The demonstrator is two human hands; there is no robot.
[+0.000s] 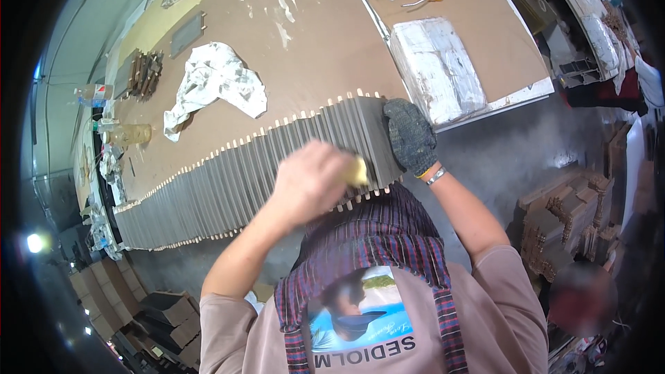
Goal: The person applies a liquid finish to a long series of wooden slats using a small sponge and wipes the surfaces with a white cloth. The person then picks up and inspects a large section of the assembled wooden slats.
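Two hands work a long row of grey slats with pale wooden pegs. Bare left hand grips a small yellow pad — gloved right hand lies flat, fingers spread.

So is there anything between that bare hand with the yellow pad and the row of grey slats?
Nothing visible. The left hand presses a yellow pad straight onto the row of grey slats, with no gap showing. The gloved right hand rests on the row's end, off to the side rather than in the path.
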